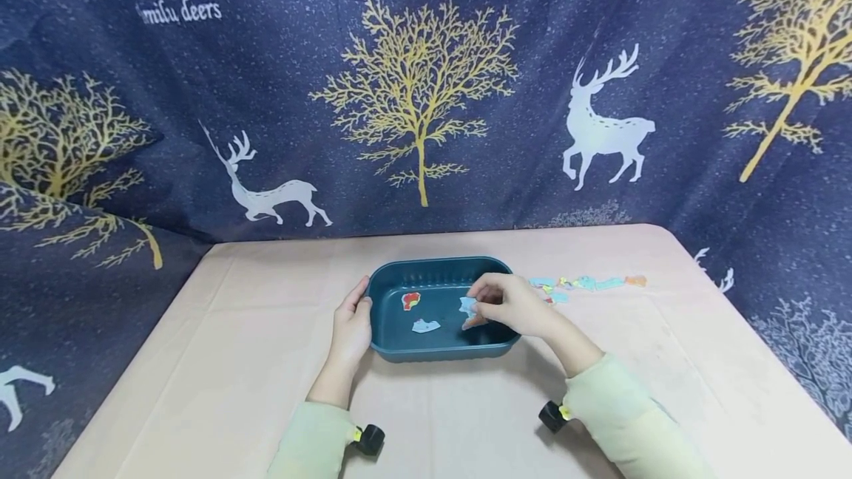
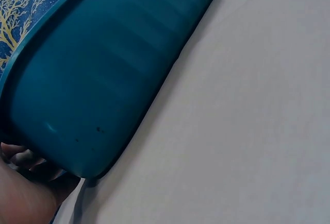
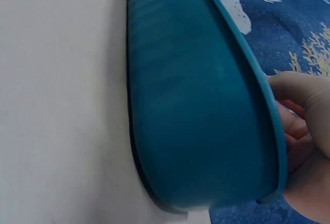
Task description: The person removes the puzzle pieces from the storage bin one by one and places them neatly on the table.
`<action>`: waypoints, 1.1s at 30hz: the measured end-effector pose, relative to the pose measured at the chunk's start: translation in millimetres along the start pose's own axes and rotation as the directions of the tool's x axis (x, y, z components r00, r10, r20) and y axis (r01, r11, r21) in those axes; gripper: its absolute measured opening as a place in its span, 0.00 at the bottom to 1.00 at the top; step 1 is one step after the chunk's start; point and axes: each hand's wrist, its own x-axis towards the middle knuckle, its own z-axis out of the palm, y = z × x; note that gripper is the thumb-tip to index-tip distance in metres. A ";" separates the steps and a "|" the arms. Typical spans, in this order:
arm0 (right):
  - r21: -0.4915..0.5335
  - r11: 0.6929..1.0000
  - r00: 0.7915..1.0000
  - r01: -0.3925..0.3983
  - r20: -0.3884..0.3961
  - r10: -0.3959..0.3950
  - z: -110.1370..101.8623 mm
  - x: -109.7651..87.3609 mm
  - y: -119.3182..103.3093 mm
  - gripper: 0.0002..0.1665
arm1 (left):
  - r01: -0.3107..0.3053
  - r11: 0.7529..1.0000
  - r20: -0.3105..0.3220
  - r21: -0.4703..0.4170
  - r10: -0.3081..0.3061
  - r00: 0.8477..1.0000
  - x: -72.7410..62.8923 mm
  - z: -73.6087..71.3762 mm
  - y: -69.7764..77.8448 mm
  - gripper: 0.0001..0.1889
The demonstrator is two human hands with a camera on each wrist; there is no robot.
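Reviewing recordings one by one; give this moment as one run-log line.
left hand: grips left end of teal tray; right hand: pinches light-blue piece over tray; in tray: red piece, pale piece; beside tray: more pieces

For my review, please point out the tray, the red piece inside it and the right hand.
Tray (image 1: 439, 306), head view: bare floor near its middle.
Red piece (image 1: 410, 300), head view: middle of its printed face.
Right hand (image 1: 515, 304), head view: back of the hand.
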 end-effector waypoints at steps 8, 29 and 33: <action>0.065 0.996 0.994 -0.064 -0.085 0.070 -12.2 -14.3 7.7 0.11 | -0.008 1.000 -0.004 -0.001 0.008 1.000 -0.2 -0.1 0.7 0.24; 0.228 0.970 0.955 -0.083 -0.261 0.143 -47.9 -37.4 33.0 0.14 | -0.009 1.000 -0.003 -0.005 0.009 1.000 -0.2 1.0 -0.2 0.24; 0.226 0.969 0.947 -0.102 -0.278 0.164 -52.6 -39.6 34.9 0.16 | -0.019 1.000 -0.005 -0.002 0.019 1.000 0.2 0.0 0.3 0.24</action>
